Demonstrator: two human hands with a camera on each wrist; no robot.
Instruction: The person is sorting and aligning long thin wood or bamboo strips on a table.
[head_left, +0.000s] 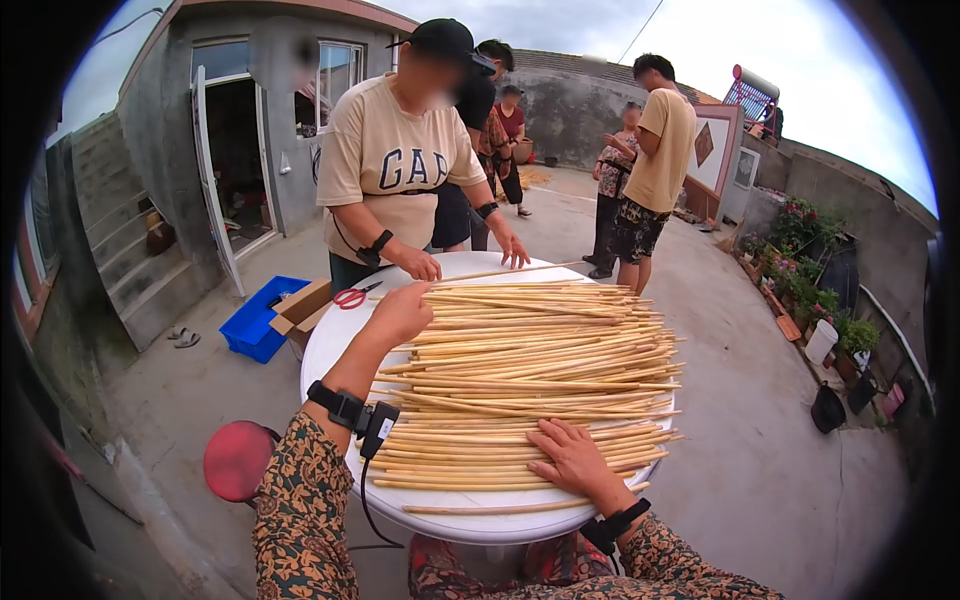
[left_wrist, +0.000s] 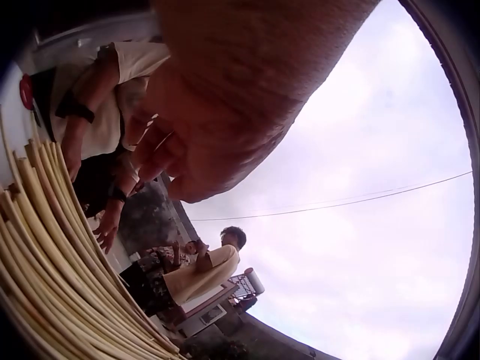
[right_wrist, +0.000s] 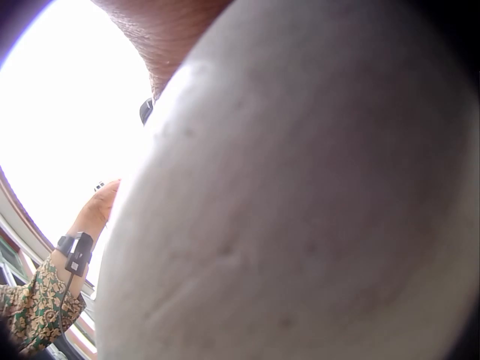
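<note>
Pale, thin sticks (head_left: 530, 350) lie side by side in a wide layer on a round white table (head_left: 330, 345). My left hand (head_left: 400, 315) is over their left ends near the far side; in the left wrist view, that hand (left_wrist: 210, 139) has loosely bent fingers and nothing visible in them, with the sticks (left_wrist: 60, 247) below. My right hand (head_left: 575, 460) rests on the near sticks, fingers spread. One stick (head_left: 500, 509) lies apart by the near edge. Across the table, a person's hands (head_left: 415, 262) touch a stick at the far edge. White tabletop (right_wrist: 300, 195) fills most of the right wrist view.
Red-handled scissors (head_left: 352, 298) lie at the table's far left. A blue crate (head_left: 250, 330) and a cardboard box (head_left: 300, 308) stand beyond it, with a red stool (head_left: 238, 460) at left. Several people stand in the yard; potted plants line the right wall.
</note>
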